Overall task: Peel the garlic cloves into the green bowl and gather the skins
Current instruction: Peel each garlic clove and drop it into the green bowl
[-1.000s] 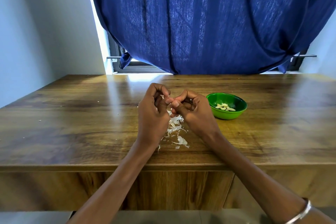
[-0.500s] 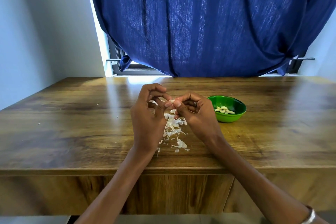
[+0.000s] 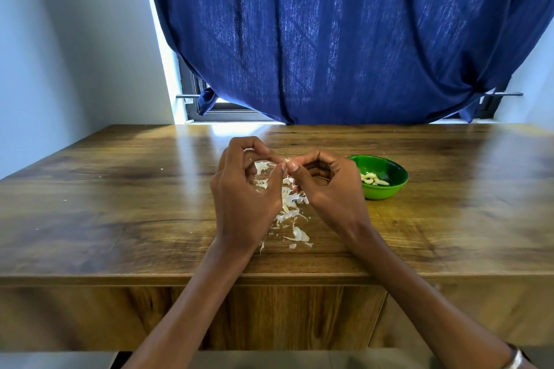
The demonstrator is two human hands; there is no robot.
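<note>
— So where's the garlic clove [image 3: 287, 160] sitting for you?

— Right between your two hands, above the middle of the tabletop [image 3: 120, 204]. Your left hand [image 3: 242, 192] and right hand [image 3: 326, 186] both pinch it, thumb and forefinger tips meeting, other fingers curled.

— Which way does it run?

— Too small to tell.

— And the green bowl [image 3: 386, 189]?

— Just beside your right hand, towards the right edge, so that hand is nearer. The skins [image 3: 289, 204] lie below, towards the near edge.
</note>
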